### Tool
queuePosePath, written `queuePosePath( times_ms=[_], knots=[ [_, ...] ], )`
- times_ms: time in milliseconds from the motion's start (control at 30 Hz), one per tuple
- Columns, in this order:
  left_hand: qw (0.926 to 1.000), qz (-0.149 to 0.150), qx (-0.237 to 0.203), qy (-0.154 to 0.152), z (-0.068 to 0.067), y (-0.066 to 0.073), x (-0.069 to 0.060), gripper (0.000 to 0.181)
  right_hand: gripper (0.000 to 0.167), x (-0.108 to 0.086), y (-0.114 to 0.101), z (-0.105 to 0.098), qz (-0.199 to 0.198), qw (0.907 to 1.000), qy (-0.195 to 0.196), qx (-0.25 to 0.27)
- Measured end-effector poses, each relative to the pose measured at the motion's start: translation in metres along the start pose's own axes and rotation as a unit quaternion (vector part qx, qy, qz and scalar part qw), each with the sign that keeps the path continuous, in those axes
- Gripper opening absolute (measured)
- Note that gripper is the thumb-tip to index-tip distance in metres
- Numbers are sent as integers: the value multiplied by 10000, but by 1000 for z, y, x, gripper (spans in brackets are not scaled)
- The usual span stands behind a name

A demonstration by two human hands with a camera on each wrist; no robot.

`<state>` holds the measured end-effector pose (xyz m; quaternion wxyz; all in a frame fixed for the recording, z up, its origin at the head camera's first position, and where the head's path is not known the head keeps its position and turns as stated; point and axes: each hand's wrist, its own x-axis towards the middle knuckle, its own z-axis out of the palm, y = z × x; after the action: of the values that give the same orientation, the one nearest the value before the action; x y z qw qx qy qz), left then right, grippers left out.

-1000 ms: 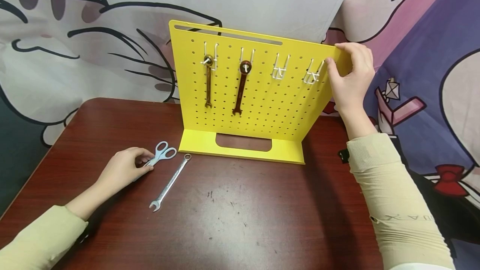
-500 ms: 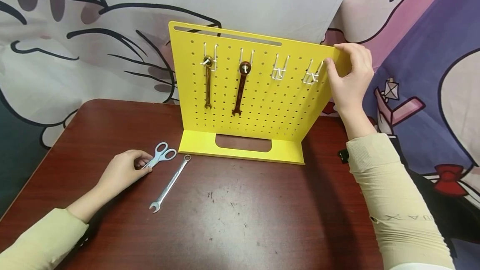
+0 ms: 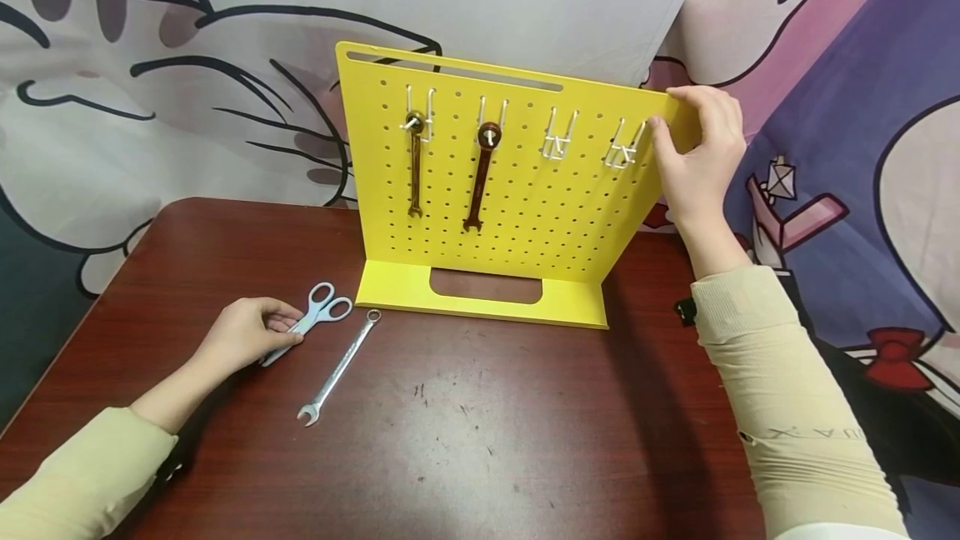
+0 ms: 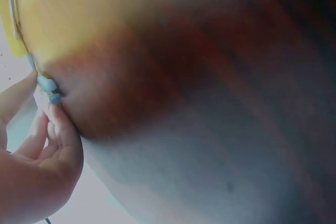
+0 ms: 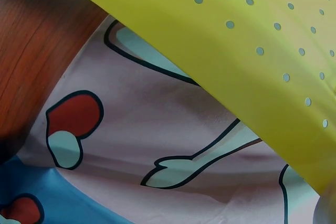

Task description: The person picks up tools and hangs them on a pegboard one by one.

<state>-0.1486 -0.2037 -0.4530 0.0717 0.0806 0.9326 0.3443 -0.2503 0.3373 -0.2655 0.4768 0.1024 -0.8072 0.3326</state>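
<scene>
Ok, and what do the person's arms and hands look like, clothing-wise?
The left hand and right hand are ungloved. The left sleeve and right sleeve are pale yellow; the right one has a ribbed cuff and dark lettering, too unclear to read.

The left hand (image 3: 243,332) and right hand (image 3: 705,152) are bare. The left sleeve (image 3: 90,473) is pale yellow; the right sleeve (image 3: 780,382), pale yellow and wrinkled, has a ribbed cuff (image 3: 731,302), dark lettering (image 3: 817,433) and white cloth (image 3: 832,533) at its far end.
</scene>
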Motion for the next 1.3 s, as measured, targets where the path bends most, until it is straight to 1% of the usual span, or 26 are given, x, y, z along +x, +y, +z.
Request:
queuePosePath(
  times_ms=[167, 333, 500, 600, 733, 867, 967, 1133, 1300],
  knots=[
    [9999, -83, -14, -120, -1, 2, 1, 31, 32, 0, 0, 0, 20, 10000, -18, -24],
    [9998, -163, 6, -147, -2, 3, 1, 26, 33, 0, 0, 0, 12, 10000, -14, -47],
    [9995, -271, 10, -170, -4, 4, 0, 25, 33, 0, 0, 0, 4, 10000, -9, -53],
    [9995, -272, -18, -128, -5, 6, 0, 26, 33, 1, 0, 0, 2, 10000, -10, -54],
    [9996, -242, -146, 37, -5, 11, 1, 28, 34, 0, 0, 0, 0, 10000, -11, -50],
    [9985, -228, -445, 206, -5, 21, 5, 31, 34, 0, 0, 0, -2, 10000, -12, -45],
    [9967, -226, -721, 305, -6, 32, 8, 32, 33, 0, 0, 0, -22, 10000, 0, -34],
    [9925, -258, -1134, 383, -3, 49, 15, 32, 32, 0, 0, -1, -13, 10000, -2, -32],
    [9897, -203, -1356, 405, 3, 66, 20, 29, 32, 0, 1, 0, -20, 10000, -8, -18]
  ],
)
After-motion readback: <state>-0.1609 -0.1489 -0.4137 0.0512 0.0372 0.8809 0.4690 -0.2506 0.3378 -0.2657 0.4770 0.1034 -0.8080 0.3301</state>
